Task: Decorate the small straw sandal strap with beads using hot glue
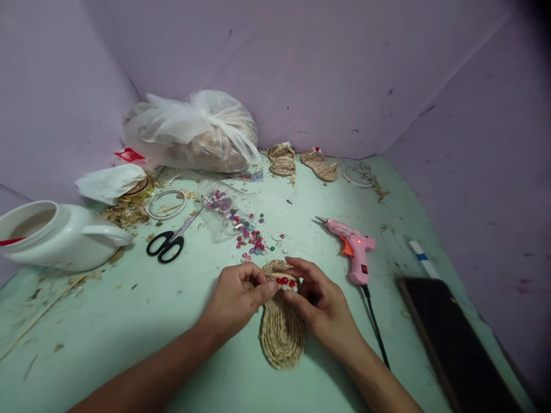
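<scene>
A woven straw slipper (pixel 282 338) lies sole-down on the table, its heel end toward me. Red and white beads (pixel 285 281) sit in rows on its strap. My left hand (pixel 241 295) grips the strap's left side between thumb and fingers. On the other side, my right hand (pixel 318 295) has its thumb and fingers closed about the strap's right edge, close to the beads. Beyond the slipper's toe, loose coloured beads (pixel 257 241) spill from a clear plastic jar (pixel 228 206) lying on its side.
Right of the slipper lie a pink glue gun (pixel 356 249), its light lit, and a dark phone (pixel 460 344). Black-handled scissors (pixel 171 244), a tape roll (pixel 166 205) and a white pitcher (pixel 77 241) stand left. A plastic bag (pixel 193 135) and small straw slippers (pixel 319 164) are behind.
</scene>
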